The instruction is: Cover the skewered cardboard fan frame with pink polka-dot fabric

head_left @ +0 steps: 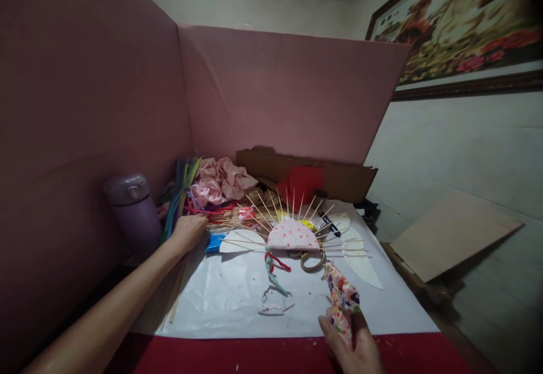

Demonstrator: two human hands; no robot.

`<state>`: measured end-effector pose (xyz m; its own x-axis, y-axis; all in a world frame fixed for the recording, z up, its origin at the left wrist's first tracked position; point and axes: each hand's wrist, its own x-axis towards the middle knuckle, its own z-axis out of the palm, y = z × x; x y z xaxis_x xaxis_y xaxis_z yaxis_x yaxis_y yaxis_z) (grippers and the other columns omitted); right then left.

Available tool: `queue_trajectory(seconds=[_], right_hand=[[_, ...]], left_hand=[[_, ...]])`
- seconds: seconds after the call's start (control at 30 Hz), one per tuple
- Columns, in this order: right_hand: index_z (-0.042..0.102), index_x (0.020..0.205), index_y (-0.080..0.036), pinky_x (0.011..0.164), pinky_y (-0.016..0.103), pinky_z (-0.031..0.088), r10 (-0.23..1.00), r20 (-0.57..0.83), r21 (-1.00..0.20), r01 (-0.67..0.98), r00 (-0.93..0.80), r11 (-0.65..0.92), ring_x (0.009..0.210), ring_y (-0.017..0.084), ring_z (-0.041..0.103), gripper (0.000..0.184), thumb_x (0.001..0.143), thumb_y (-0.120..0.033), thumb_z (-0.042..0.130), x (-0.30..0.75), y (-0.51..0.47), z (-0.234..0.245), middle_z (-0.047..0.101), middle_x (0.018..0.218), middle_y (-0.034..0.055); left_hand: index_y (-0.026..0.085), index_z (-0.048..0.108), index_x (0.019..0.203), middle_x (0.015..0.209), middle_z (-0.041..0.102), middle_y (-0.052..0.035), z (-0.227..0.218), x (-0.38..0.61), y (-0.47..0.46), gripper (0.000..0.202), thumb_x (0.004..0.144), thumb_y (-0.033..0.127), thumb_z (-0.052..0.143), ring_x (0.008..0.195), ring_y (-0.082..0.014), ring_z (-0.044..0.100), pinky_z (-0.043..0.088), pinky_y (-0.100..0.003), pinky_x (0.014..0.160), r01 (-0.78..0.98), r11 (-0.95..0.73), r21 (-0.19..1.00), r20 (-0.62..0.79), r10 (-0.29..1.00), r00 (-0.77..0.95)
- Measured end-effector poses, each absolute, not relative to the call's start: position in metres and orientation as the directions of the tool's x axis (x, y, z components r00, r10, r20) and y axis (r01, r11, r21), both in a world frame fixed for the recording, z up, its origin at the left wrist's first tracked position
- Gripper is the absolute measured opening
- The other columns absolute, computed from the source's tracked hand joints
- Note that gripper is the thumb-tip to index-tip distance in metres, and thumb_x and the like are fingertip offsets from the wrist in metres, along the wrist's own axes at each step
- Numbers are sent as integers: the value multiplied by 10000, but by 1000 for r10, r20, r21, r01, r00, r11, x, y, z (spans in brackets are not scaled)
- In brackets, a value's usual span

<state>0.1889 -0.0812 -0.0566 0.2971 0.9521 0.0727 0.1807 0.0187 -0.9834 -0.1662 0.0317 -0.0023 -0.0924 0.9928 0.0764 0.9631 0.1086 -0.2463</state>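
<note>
My left hand (189, 232) reaches far forward to the pile of thin wooden sticks (231, 222), its fingers curled over their ends. Whether it grips any of them I cannot make out. My right hand (354, 343) stays near the front edge, closed round a glue gun with a flowered pattern (340, 297), whose nozzle points away toward the fan. A half-round pink dotted fan piece (292, 235) with sticks radiating from it lies in the middle of the white sheet (237, 300).
A lilac flask (132, 207) stands at the left wall. Pipe cleaners (180, 193), pink cloth (220, 181), a brown cardboard box (335, 179), white paper cutouts (360, 258), a ring (313, 261) and scraps (274, 300) lie around. Pink boards enclose the back and left.
</note>
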Motion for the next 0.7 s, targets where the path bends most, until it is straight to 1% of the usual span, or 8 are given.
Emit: queue_trajectory(seconds=[0.13,0.23,0.33,0.43,0.5,0.57,0.7], right_hand=[[529,832,-195,626,281,454,950,50,-975,220,308,-20,688,226,611,382,648,-523,600,189,-81,-57,635,690,19],[534,856,-188,643,281,455,951,43,-979,203,307,-22,689,222,609,408,649,-535,591,189,-81,-56,632,687,16],[539,888,-185,631,281,455,948,24,-983,181,316,-35,673,223,611,434,631,-528,611,188,-82,-56,643,690,15],[541,897,-178,627,287,456,947,-1,-984,170,321,-58,668,228,614,443,621,-515,622,188,-81,-57,657,706,27],[544,905,-175,636,286,460,949,8,-984,173,315,-49,679,228,615,437,626,-502,619,189,-81,-57,659,716,31],[547,899,-176,640,278,462,953,31,-985,170,303,-22,690,223,614,416,637,-493,614,189,-81,-57,657,716,28],[553,846,-180,613,267,459,960,50,-985,171,276,2,644,203,600,367,658,-490,607,189,-80,-59,632,660,7]], left_hand=[[142,570,1068,1059,606,-77,-2,-166,37,281,853,319,532,902,-194,599,499,-406,771,970,80,-230,60,996,-68],[135,577,1043,1015,619,-69,0,-167,36,275,855,330,526,879,-186,604,494,-405,775,975,63,-214,66,997,-50],[135,606,983,934,655,-76,5,-167,32,209,871,263,485,836,-191,619,477,-378,757,981,44,-187,85,996,-29],[169,656,868,874,692,-106,11,-165,29,198,825,181,463,822,-231,636,447,-334,705,987,28,-159,119,993,-9],[197,674,808,837,704,-105,16,-162,27,200,793,204,475,809,-253,643,434,-320,673,989,23,-143,146,989,-2],[220,685,788,804,709,-89,21,-156,26,201,786,255,487,797,-251,648,426,-301,661,993,12,-121,177,984,10],[239,686,833,805,711,-64,32,-136,23,225,805,340,486,812,-225,643,418,-267,678,997,-28,-66,260,965,44]])
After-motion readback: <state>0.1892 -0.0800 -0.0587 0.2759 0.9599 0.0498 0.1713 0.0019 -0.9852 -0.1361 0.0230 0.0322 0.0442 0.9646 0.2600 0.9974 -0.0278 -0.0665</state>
